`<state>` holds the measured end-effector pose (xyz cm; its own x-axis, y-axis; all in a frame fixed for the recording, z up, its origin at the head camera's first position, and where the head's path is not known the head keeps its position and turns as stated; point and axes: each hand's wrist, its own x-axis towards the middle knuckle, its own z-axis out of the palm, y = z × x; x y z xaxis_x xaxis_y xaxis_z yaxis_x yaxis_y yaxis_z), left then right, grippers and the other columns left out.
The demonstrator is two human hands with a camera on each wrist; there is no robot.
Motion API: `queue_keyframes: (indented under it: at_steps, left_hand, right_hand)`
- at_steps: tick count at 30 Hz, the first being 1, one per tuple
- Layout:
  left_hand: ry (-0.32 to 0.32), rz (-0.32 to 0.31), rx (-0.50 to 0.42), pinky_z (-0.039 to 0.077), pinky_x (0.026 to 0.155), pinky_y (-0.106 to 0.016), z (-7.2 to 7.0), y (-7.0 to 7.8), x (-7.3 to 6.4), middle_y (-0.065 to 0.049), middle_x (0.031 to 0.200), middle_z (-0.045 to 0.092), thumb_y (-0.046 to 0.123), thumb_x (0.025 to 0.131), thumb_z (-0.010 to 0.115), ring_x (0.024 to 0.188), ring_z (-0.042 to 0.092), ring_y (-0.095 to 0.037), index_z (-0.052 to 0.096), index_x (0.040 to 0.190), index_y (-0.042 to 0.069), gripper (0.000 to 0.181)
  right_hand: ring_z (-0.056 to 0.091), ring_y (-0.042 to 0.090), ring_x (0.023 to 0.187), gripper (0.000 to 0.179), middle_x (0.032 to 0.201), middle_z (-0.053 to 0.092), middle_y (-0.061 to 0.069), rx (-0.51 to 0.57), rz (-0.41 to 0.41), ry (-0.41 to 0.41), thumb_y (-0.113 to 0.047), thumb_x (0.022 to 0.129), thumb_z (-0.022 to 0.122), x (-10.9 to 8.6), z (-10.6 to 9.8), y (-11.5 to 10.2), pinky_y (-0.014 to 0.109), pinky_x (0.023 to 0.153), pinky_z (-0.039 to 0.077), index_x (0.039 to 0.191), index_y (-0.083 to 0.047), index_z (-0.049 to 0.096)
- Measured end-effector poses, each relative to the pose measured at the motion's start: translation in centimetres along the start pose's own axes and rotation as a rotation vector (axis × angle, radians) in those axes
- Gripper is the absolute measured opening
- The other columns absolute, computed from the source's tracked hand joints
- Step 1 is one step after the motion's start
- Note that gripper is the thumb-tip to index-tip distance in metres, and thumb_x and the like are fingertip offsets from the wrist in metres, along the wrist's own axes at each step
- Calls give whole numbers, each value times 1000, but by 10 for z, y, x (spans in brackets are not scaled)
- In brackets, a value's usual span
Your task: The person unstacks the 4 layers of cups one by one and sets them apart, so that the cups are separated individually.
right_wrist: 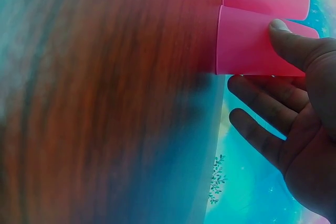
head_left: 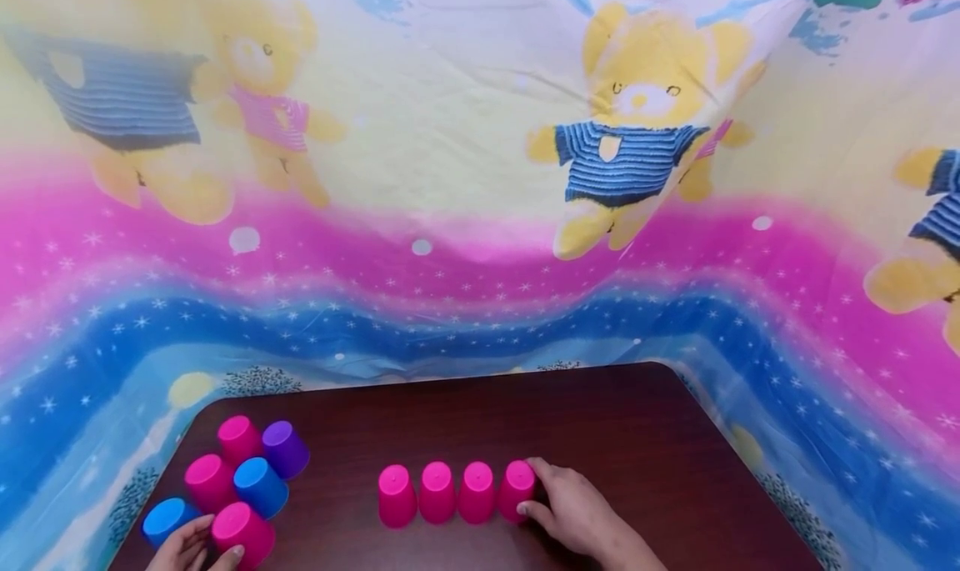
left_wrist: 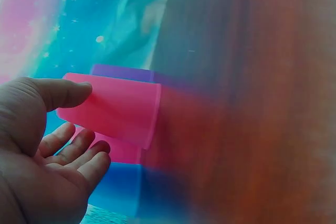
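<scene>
Pink, smooth, tapered cups [head_left: 513,489] stand on grained wood [head_left: 675,446], left fingers [left_wrist: 79,146] and right fingers [right_wrist: 257,100] each clamped round one.

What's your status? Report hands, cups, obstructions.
Left hand around nearest pink cup. Right hand around rightmost pink cup. Leftmost blue cup close beside left hand.

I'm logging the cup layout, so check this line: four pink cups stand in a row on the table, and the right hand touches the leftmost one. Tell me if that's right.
Not quite: the right hand touches the rightmost cup, as the head view shows. The four pink cups do stand in a row on the table.
</scene>
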<state>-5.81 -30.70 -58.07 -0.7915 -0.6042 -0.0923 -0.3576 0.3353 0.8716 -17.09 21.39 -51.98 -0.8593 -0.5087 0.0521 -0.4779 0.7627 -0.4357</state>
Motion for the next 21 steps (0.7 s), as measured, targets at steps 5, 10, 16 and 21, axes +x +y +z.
queue_keyframes:
  at_steps: [5,10,16,21]
  left_hand:
    - [-63,-10,-30,35,106,-58,-8,25,-3,-35,146,43,26,92,80,136,42,-60,35,149,-12,82]
    - [-134,6,-45,31,110,-59,-15,56,-10,-34,151,37,26,98,72,141,36,-56,28,152,-12,79]
    - [-130,64,-22,47,103,-37,-17,80,-18,-32,149,44,26,97,75,140,40,-55,34,150,-9,75]
    - [-131,128,81,48,98,-45,-13,100,-26,-31,146,50,29,93,80,136,45,-56,43,148,-5,74]
  right_hand:
    - [69,14,107,52,116,72,-7,-1,2,-3,-42,95,75,1,-1,-1,42,89,59,137,-16,58]
    - [68,11,107,51,116,71,-8,-7,-6,8,-43,95,75,1,0,1,41,89,59,137,-18,59]
    - [68,11,107,51,116,71,-8,1,1,-4,-43,95,75,1,-1,-1,42,90,59,137,-18,58]
    - [68,12,108,51,116,71,-8,3,2,-6,-43,95,75,1,-1,0,42,90,59,137,-19,58]
